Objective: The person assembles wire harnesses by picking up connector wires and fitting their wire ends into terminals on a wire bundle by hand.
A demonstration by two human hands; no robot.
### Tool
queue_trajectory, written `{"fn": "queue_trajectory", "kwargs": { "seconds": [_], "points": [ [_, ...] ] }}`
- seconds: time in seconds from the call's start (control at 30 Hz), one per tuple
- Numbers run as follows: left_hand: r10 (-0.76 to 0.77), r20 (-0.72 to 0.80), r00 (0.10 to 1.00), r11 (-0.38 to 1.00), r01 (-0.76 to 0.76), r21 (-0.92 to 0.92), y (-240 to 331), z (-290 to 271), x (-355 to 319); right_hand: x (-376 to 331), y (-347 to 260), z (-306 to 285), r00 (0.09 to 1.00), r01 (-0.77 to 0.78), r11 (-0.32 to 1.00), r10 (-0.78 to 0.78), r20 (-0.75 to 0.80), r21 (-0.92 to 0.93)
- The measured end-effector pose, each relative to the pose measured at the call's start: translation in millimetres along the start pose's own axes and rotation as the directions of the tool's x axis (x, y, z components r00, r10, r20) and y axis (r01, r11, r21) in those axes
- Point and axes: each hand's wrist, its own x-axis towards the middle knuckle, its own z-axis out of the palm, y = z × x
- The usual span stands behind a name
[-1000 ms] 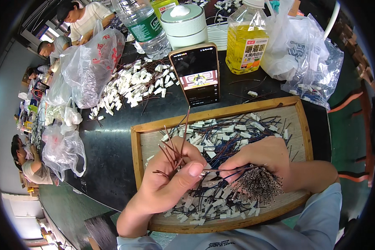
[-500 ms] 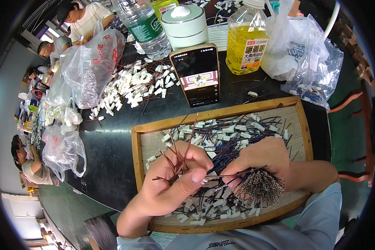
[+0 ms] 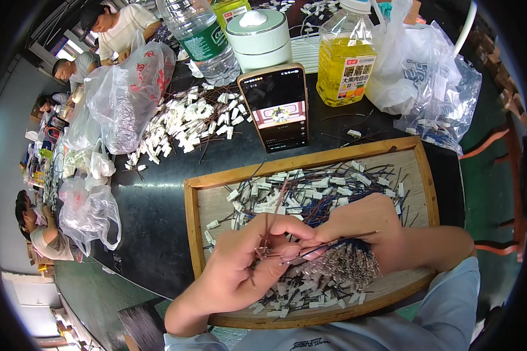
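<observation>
Head view: lower centre, my left hand (image 3: pixel 234 278) pinches brown wires (image 3: pixel 279 199) while my right hand (image 3: pixel 366 223) clamps the wire bundle (image 3: pixel 348 263), likely keeping its ends gathered.

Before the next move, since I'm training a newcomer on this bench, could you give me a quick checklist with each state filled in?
1. Right hand holding the wire bundle: ok.
2. Left hand holding brown wires: ok.
3. Hands clear of each other: not ok, they meet near the bundle.
4. Both hands over the wooden tray: ok.
5. Phone clear of both hands: ok, it stands beyond the tray.
6. Exact number of wires in the left hand: cannot tell, they overlap and are partly hidden.
</observation>
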Motion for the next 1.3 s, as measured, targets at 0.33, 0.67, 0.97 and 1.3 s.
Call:
{"fn": "queue_trajectory", "kwargs": {
  "seconds": [0.33, 0.67, 0.97, 1.3],
  "points": [
    [-0.037, -0.143, 0.989, 0.992, 0.018, -0.129, 3, -20, -5, -2, -2, -6, 0.983, 0.036, 0.981, -0.069, -0.169, -0.189],
    [-0.174, -0.23, 0.958, 0.763, -0.016, -0.646, -12, -39, 18, 5, -12, 1, 0.987, -0.119, 0.985, 0.131, -0.093, 0.123],
    [-0.267, -0.239, 0.934, 0.495, -0.08, -0.865, -27, -43, 30, 4, -12, 7, 0.929, -0.254, 0.967, 0.253, -0.269, 0.03],
    [-0.163, -0.105, 0.981, 0.639, 0.024, -0.769, -20, -34, 20, 0, -10, 4, 0.974, -0.111, 0.994, 0.107, -0.197, -0.01]
  ]
}}
